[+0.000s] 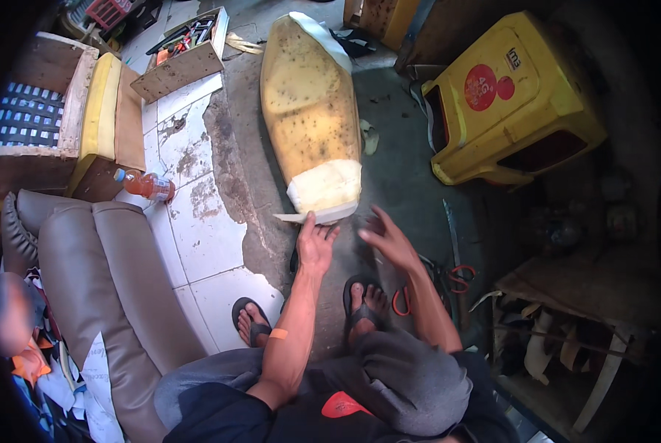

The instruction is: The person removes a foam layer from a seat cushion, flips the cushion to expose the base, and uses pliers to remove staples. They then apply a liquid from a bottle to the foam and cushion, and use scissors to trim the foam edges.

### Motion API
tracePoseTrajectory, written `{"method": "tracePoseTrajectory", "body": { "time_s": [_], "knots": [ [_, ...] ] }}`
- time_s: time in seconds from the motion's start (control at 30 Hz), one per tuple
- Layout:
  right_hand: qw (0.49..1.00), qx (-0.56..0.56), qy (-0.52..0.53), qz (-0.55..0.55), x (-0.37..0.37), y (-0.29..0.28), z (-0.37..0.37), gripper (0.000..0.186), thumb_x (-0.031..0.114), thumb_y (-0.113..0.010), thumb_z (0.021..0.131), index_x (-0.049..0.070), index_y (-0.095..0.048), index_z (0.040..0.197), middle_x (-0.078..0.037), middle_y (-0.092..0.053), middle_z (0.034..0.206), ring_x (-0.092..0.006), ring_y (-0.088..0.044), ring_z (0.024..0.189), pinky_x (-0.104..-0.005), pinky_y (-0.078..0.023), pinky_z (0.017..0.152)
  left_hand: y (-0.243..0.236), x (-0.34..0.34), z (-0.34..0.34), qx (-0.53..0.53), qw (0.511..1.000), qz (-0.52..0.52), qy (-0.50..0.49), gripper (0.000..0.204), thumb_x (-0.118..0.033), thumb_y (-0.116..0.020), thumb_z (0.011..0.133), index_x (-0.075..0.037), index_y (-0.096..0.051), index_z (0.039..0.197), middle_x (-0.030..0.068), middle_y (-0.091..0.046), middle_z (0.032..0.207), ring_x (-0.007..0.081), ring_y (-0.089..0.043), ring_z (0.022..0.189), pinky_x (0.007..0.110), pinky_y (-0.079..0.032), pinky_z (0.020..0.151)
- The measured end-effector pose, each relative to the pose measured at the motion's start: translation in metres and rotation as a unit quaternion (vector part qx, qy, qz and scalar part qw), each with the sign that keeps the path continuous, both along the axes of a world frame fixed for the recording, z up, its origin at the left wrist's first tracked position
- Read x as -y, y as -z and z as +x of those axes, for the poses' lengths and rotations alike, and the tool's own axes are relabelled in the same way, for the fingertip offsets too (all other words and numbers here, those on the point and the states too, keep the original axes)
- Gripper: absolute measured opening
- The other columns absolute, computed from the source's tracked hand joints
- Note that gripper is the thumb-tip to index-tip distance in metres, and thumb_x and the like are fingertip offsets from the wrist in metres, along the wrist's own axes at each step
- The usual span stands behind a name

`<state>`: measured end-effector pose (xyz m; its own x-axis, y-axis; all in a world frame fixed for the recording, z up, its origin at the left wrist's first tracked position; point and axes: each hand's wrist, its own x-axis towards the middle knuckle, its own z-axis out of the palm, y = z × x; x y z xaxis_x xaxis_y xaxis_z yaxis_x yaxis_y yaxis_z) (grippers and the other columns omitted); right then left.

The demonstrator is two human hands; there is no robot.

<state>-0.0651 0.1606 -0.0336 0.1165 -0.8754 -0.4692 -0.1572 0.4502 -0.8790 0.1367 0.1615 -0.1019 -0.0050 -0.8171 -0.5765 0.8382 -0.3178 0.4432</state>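
Note:
A long motorcycle seat foam [312,96], yellow and speckled with dark spots, lies on the floor ahead of me. A white foam patch [324,188] covers its near end, and a thin white foam strip [293,218] runs along that end, its left tip sticking out. My left hand [317,244] has its fingers closed against this strip at the end of the seat foam; part of the grip is hidden. Just to the right, my right hand [389,242] is open with fingers apart and holds nothing. It is slightly blurred and does not touch the foam.
On the right stand a yellow plastic stool [508,103] and a wooden shelf [567,295]. Orange-handled scissors [461,279] lie near my right forearm. Left are a drink bottle [146,184], brown padded cushions [101,273] and a wooden tool box [183,59].

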Motion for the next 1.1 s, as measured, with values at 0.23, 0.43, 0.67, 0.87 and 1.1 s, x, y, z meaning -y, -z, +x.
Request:
{"method": "tracePoseTrajectory", "body": {
  "time_s": [0.23, 0.43, 0.67, 0.87, 1.1],
  "knots": [
    [0.978, 0.158, 0.132, 0.04, 0.052, 0.051, 0.064, 0.064, 0.017, -0.082, 0.085, -0.009, -0.052, 0.135, -0.016, -0.069, 0.12, -0.0203, -0.067, 0.106, -0.0314, -0.055, 0.086, 0.007, 0.014, 0.001, 0.036, 0.999, 0.025, 0.007, 0.054, -0.02, -0.068, 0.1, -0.003, -0.046, 0.146, 0.0141, -0.06, 0.137, 0.03, -0.061, 0.123, 0.047, -0.053, 0.103],
    [0.966, 0.21, 0.148, 0.04, 0.049, 0.061, 0.048, 0.056, 0.023, -0.079, 0.092, -0.003, -0.056, 0.135, -0.012, -0.069, 0.119, -0.0178, -0.068, 0.095, -0.0322, -0.056, 0.086, 0.017, 0.009, -0.006, 0.021, 0.999, 0.023, 0.022, 0.051, -0.024, -0.07, 0.099, 0.001, -0.052, 0.139, 0.0157, -0.065, 0.128, 0.0303, -0.065, 0.116, 0.045, -0.054, 0.1],
    [0.98, 0.033, 0.19, 0.04, -0.023, 0.052, -0.054, 0.053, 0.036, -0.062, 0.103, 0.002, -0.054, 0.142, -0.014, -0.066, 0.128, -0.0241, -0.068, 0.109, -0.0376, -0.055, 0.092, 0.009, -0.008, -0.05, 0.016, 0.989, 0.018, 0.145, 0.057, -0.035, -0.074, 0.096, 0.0, -0.052, 0.136, 0.0119, -0.064, 0.127, 0.0271, -0.066, 0.113, 0.042, -0.055, 0.094],
    [0.836, -0.537, 0.076, -0.084, -0.163, 0.089, -0.227, 0.026, 0.018, -0.065, 0.093, 0.006, -0.064, 0.116, -0.02, -0.07, 0.106, -0.041, -0.066, 0.11, -0.05, -0.051, 0.092, -0.011, -0.002, -0.039, 0.098, 0.985, -0.006, 0.144, 0.044, -0.035, -0.076, 0.096, -0.011, -0.055, 0.126, 0.0036, -0.065, 0.114, 0.0168, -0.066, 0.094, 0.033, -0.054, 0.08],
    [0.816, -0.577, -0.046, 0.004, -0.156, 0.041, -0.211, 0.032, 0.008, -0.067, 0.087, 0.007, -0.057, 0.117, -0.019, -0.071, 0.101, -0.0412, -0.067, 0.106, -0.0533, -0.052, 0.085, -0.009, 0.008, -0.003, 0.185, 0.974, -0.021, 0.132, 0.04, -0.033, -0.077, 0.095, -0.007, -0.057, 0.118, 0.0016, -0.063, 0.093, 0.0112, -0.062, 0.078, 0.028, -0.052, 0.072]
  ]
}}
